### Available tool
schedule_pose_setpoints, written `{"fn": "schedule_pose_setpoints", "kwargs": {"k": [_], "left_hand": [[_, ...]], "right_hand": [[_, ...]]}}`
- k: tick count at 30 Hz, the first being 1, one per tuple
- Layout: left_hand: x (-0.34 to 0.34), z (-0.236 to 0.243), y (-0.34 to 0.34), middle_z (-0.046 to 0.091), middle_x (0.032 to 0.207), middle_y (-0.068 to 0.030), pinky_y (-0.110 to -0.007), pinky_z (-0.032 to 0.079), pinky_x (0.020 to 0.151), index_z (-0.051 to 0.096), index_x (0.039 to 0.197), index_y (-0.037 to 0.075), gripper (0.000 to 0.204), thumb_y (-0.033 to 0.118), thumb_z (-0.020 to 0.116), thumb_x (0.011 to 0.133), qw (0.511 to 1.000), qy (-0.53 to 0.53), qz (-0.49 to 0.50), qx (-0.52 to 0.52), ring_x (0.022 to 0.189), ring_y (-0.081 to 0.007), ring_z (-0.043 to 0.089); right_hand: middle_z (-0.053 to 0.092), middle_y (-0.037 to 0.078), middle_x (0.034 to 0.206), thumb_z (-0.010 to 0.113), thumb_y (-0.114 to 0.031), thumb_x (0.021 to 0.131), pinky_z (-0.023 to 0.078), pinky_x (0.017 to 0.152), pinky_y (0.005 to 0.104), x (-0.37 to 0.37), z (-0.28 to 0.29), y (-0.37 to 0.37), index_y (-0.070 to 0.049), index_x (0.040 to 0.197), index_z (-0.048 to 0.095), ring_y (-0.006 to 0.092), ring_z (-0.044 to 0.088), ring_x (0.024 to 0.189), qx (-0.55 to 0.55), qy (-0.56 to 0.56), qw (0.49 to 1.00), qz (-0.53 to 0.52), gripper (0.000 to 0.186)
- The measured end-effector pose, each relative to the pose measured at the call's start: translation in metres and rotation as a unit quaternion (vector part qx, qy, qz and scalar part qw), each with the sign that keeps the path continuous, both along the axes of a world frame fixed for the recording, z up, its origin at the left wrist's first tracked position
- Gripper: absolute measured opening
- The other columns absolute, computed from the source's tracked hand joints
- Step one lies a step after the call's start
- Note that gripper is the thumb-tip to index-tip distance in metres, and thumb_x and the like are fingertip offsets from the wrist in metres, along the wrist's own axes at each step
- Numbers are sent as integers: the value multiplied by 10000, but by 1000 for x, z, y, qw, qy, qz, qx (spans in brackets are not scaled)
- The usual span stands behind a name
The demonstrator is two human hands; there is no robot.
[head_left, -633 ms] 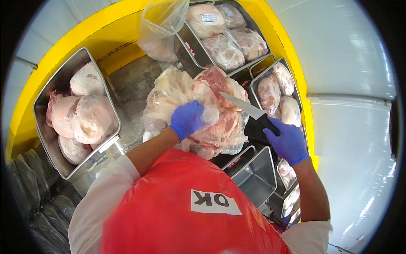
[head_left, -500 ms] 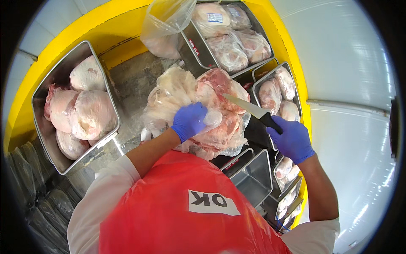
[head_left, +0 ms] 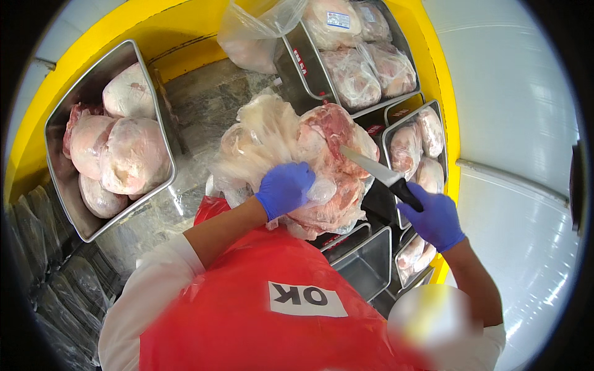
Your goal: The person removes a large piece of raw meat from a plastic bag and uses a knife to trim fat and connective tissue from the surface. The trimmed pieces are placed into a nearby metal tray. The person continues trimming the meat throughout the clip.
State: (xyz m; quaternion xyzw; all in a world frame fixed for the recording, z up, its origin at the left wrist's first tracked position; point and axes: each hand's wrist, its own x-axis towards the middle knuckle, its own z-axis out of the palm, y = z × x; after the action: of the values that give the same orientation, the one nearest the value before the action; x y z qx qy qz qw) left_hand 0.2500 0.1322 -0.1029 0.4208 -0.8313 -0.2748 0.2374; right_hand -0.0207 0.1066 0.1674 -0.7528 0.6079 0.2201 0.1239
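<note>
My left hand (head_left: 286,188), in a blue glove, is closed on crumpled clear plastic bag (head_left: 260,130) at the left side of a large pile of pink-red raw meat (head_left: 331,191). My right hand (head_left: 433,219), also gloved, grips the black handle of a long knife (head_left: 374,167). The blade points up and left, its tip on or just above the red upper piece of meat. I cannot tell whether it touches. The bag partly covers the meat. Below lies my red apron (head_left: 241,315).
Steel tubs of bagged meat stand at the left (head_left: 90,232), upper right (head_left: 401,57) and right (head_left: 387,148). A steel tub (head_left: 362,266) sits below the pile. A hanging plastic bag (head_left: 253,40), yellow rim (head_left: 158,18) and white wall (head_left: 513,86) surround them. A blurred white-yellow shape (head_left: 427,315) is at lower right.
The view has shifted, so the tubs and pile sit differently. My hands and knife appear slightly further right and lower. A blurred white-yellow shape has appeared at lower right.
</note>
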Motion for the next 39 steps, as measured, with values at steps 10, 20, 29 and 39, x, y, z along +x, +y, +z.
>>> {"fn": "schedule_pose_setpoints", "kwargs": {"k": [10,20,29,39], "left_hand": [[3,-7,1,596,940,-61,-444,548,692,661,906,151,302,329,813,715,1000,-6,-2,-22,849,-285,663],[7,-1,0,614,938,-49,-443,518,676,664,908,160,395,342,867,622,997,19,-2,-73,847,-290,661],[4,-1,1,608,908,-64,-453,526,683,645,883,146,296,321,823,724,996,17,23,-81,838,-293,664],[5,0,1,611,907,-76,-462,535,689,644,891,143,275,335,800,771,997,31,17,-65,831,-307,667]], "right_hand": [[740,208,818,798,-385,892,591,674,475,-144,-120,13,-115,1367,638,411,735,743,-33,-123,992,23,570],[765,173,952,799,-408,895,599,744,449,-153,-211,47,-144,1332,647,368,749,856,-122,-183,974,-56,533],[757,147,987,796,-324,900,596,752,434,-104,-68,138,-163,1409,636,364,743,859,-177,-189,957,-128,557],[690,135,833,758,-339,927,562,659,472,-29,-26,136,-150,1339,686,356,698,718,-170,-92,976,-103,460]]}}
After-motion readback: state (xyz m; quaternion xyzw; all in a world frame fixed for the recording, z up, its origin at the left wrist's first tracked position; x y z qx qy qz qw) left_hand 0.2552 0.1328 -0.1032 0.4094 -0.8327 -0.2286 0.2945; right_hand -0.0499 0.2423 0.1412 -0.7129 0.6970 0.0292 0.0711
